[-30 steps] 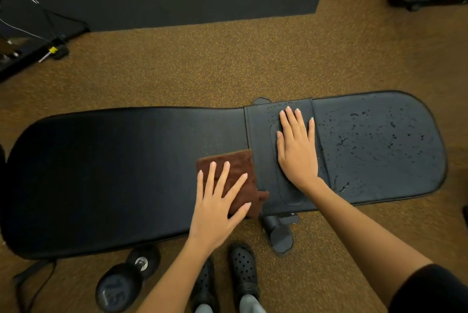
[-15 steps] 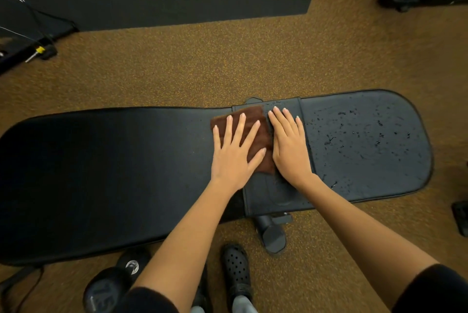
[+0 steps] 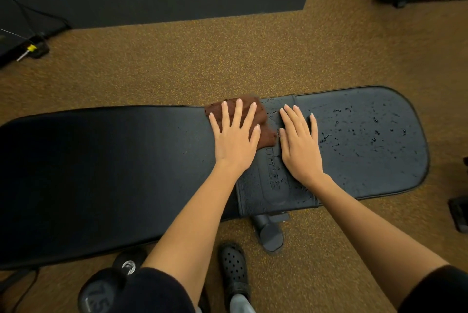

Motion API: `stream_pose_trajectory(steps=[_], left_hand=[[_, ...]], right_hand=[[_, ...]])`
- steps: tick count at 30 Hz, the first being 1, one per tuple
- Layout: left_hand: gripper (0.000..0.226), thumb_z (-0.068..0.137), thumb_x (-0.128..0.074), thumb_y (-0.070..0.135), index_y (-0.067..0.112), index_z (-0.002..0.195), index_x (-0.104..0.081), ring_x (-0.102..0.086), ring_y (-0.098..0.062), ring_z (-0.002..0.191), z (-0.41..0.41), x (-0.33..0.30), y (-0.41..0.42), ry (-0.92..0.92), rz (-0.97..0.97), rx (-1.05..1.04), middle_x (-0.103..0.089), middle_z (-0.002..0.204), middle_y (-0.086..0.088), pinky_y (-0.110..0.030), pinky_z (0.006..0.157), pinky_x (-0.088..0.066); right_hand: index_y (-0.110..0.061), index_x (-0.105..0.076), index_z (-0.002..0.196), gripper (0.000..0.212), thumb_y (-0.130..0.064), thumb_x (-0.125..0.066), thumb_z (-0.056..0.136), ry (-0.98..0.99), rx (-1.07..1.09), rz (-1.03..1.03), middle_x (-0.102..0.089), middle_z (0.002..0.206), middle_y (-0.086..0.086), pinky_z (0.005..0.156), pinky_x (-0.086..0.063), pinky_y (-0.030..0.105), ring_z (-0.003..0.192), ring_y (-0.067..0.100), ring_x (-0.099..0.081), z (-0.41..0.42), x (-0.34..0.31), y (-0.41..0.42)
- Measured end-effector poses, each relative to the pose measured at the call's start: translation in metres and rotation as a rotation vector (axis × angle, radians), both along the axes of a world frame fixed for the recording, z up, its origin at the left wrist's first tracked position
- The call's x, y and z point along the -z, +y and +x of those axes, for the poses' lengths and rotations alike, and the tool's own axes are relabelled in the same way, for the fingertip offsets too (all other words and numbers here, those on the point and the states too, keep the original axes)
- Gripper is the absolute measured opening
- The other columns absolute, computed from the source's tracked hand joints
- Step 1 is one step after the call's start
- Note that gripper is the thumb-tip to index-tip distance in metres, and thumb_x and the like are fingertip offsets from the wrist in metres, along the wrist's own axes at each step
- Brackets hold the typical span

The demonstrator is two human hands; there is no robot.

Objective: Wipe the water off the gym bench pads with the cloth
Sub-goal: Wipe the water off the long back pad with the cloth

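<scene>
**Fingers spread flat on cloth at far edge of bench joint**

Fingers (image 3: 238,110) of the left hand (image 3: 234,139) are lying straight and fanned wide, pressing the brown cloth (image 3: 266,122) down onto the bench rather than gripping it. The flat palm is likely spreading pressure across the fabric so that it makes full contact with the pad surface and takes up water evenly.

The right hand (image 3: 300,145) is resting just beside the cloth, its fingers straight and close together, holding nothing. It is lying on the narrow centre pad section (image 3: 276,186) and is probably bracing the person's weight while the other hand is working.

The cloth is sitting at the far edge of the bench, where the long back pad (image 3: 101,173) is meeting the centre section. Most of the fabric is lying under and beyond the left fingertips; its right-hand portion is projecting past the thumb side of the hand and almost touching the right hand.

Water droplets (image 3: 367,130) are scattered over the seat pad (image 3: 379,165) to the right and are also showing on the centre section near the right fingers. The long back pad is showing no visible drops. Judging from this, the wet seat pad is remaining to be wiped, and the right hand is occupying part of that path.
</scene>
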State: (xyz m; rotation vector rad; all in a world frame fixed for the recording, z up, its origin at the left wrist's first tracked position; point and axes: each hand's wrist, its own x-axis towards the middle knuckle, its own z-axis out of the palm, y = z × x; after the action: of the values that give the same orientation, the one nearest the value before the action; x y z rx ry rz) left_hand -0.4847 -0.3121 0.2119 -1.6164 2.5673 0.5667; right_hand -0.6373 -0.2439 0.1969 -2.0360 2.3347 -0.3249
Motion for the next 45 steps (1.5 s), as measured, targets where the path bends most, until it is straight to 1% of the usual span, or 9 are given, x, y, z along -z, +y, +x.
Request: stream_pose_trajectory(steps=[4,8,13,18,24,31,35,39,45], left_hand=[[0.053,0.100,-0.018,0.043,0.029,0.151,-0.018,-0.009,-0.030,0.147,0.024,0.009,0.034,0.079,-0.116,0.213,-0.018,0.159,-0.002,-0.058,0.114,-0.015],[0.051,0.102,-0.026,0.044,0.031,0.150,-0.021,-0.008,-0.025,0.147,0.049,0.018,0.077,0.157,-0.107,0.302,-0.018,0.158,0.002,-0.055,0.116,-0.015],[0.053,0.099,-0.028,0.047,0.032,0.149,-0.024,-0.014,-0.025,0.147,0.030,0.016,0.054,0.153,-0.079,0.142,-0.022,0.158,0.000,-0.054,0.115,-0.016],[0.054,0.101,-0.025,0.045,0.030,0.151,-0.014,-0.001,-0.028,0.147,-0.012,0.004,0.004,0.099,0.044,-0.203,-0.011,0.160,-0.002,-0.053,0.117,0.001],[0.053,0.103,-0.019,0.039,0.026,0.152,-0.007,0.002,-0.026,0.147,-0.027,-0.001,-0.019,0.032,0.041,-0.084,-0.012,0.160,0.001,-0.054,0.116,0.004],[0.057,0.098,-0.008,0.040,0.022,0.152,-0.011,-0.009,-0.026,0.147,-0.014,0.002,-0.010,0.018,-0.089,0.158,-0.014,0.160,-0.001,-0.051,0.117,-0.007],[0.055,0.100,-0.019,0.040,0.019,0.151,-0.022,-0.015,-0.027,0.146,-0.007,0.010,0.024,0.056,-0.125,0.335,-0.021,0.158,-0.002,-0.054,0.116,-0.018],[0.055,0.098,-0.020,0.040,0.022,0.150,-0.023,-0.016,-0.025,0.146,-0.022,0.010,0.020,0.089,-0.100,0.232,-0.023,0.157,-0.002,-0.052,0.116,-0.018],[0.056,0.102,-0.023,0.040,0.025,0.152,-0.002,0.002,-0.025,0.148,-0.061,0.000,-0.001,0.036,-0.029,0.135,-0.001,0.161,-0.001,-0.052,0.116,0.001]], right_hand=[[0.000,-0.036,0.147,0.048,-0.014,-0.026,0.102,-0.065,-0.004,-0.007,-0.038,0.153,0.014,0.121,-0.012,0.048,0.146,0.026,-0.028,-0.004,0.001,-0.001],[0.001,-0.034,0.147,0.049,-0.010,-0.026,0.100,-0.117,-0.016,-0.001,-0.036,0.153,0.016,0.122,-0.007,0.045,0.147,0.027,-0.025,-0.005,0.001,-0.002],[0.007,-0.031,0.146,0.046,0.001,-0.032,0.099,-0.247,0.045,-0.078,-0.028,0.155,0.022,0.123,-0.004,0.041,0.148,0.031,-0.017,-0.006,0.002,-0.001],[0.007,-0.028,0.147,0.047,0.001,-0.030,0.100,-0.298,0.065,-0.069,-0.027,0.155,0.022,0.123,-0.007,0.042,0.148,0.030,-0.017,-0.005,0.002,0.001],[0.011,-0.029,0.144,0.049,0.009,-0.033,0.096,-0.279,0.087,-0.098,-0.034,0.150,0.025,0.119,-0.020,0.053,0.145,0.036,-0.026,-0.001,0.002,0.000],[0.010,-0.019,0.149,0.059,-0.016,-0.021,0.095,-0.387,0.098,-0.031,-0.020,0.158,0.024,0.123,-0.007,0.038,0.149,0.032,-0.014,-0.006,0.010,0.001],[0.013,-0.022,0.146,0.058,-0.010,-0.024,0.092,-0.397,0.100,-0.057,-0.024,0.155,0.028,0.122,-0.012,0.045,0.147,0.035,-0.017,-0.003,0.004,0.001],[0.009,-0.027,0.147,0.049,0.004,-0.030,0.098,-0.376,0.115,-0.111,-0.028,0.154,0.024,0.122,-0.008,0.042,0.147,0.030,-0.019,-0.003,0.003,0.000],[0.001,-0.032,0.148,0.047,-0.012,-0.026,0.104,-0.478,0.147,-0.106,-0.032,0.155,0.016,0.123,-0.006,0.034,0.147,0.022,-0.022,-0.006,0.001,-0.003]])
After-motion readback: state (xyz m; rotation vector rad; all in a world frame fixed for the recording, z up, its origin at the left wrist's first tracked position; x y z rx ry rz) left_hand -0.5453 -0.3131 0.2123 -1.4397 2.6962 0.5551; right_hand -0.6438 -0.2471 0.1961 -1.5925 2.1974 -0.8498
